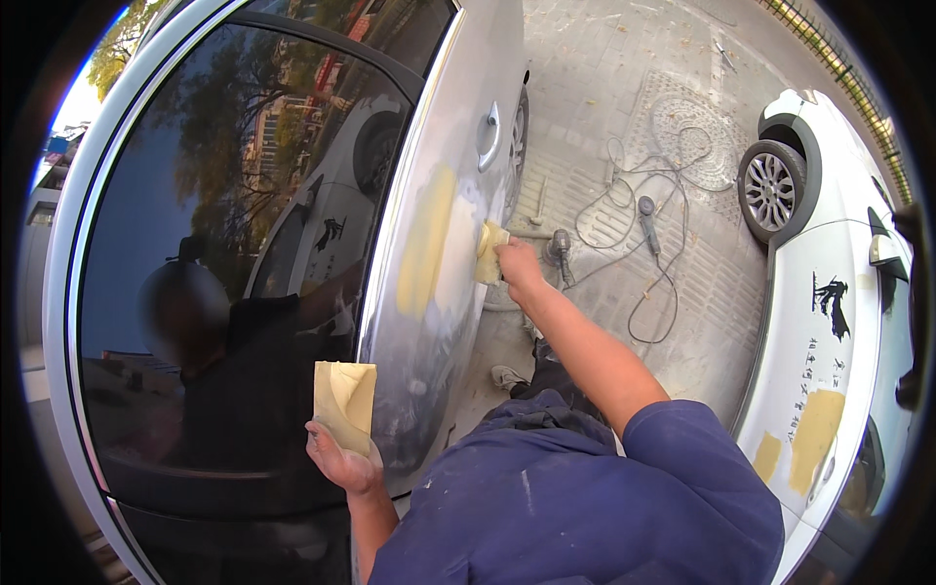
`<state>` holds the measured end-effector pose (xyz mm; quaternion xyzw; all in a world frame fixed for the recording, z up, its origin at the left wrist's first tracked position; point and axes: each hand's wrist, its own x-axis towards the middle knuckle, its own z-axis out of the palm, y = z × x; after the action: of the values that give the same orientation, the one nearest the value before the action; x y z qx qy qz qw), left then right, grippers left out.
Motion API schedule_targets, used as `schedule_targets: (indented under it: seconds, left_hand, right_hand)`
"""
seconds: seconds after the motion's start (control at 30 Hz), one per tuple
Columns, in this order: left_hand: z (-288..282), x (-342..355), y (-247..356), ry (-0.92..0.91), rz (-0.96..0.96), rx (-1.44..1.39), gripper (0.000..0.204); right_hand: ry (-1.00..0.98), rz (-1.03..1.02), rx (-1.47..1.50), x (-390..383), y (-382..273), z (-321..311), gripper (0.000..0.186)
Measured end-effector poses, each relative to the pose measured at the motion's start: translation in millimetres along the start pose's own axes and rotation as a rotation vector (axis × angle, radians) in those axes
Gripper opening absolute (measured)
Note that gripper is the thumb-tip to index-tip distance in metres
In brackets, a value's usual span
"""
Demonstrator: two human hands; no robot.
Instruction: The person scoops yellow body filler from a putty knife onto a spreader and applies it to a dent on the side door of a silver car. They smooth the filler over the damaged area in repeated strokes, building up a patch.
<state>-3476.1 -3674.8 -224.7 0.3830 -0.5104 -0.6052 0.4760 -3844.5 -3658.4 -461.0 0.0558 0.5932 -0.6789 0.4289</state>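
My left hand grips a flat mixing board in front of the dark car window. A thick smear of pale yellow body filler covers much of the board. Reaching forward, my right hand is closed on a filler spreader coated with the same yellow paste. The spreader is at the side panel of the silver-grey car; whether its edge touches the metal is hard to tell. Just left of it, a long yellow filler patch lies on the panel, with whitish sanded areas around it.
Beyond the patch is the car's door handle. On the paving lie a power sander, another corded tool and looping cables. A white car with yellow filler patches stands at the right. My shoe shows below.
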Motion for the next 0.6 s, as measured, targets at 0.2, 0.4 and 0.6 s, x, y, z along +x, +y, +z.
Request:
schedule_targets:
  seconds: [0.2, 0.4, 0.6]
  left_hand:
    - [-3.5, -2.3, -10.3, 0.088, -0.014, -0.008, 0.048]
    - [27.1, 6.7, -12.2, 0.156, -0.015, -0.059, 0.055]
    - [52.5, 20.8, -12.2, 0.12, -0.026, -0.073, 0.057]
  right_hand:
    - [0.032, 0.034, -0.103, 2.6, -0.8, 10.7, 0.031]
    - [-0.02, -0.086, -0.271, -33.8, -36.0, 35.4, 0.029]
    - [-0.073, -0.197, -0.403, -85.6, -83.5, 63.6, 0.04]
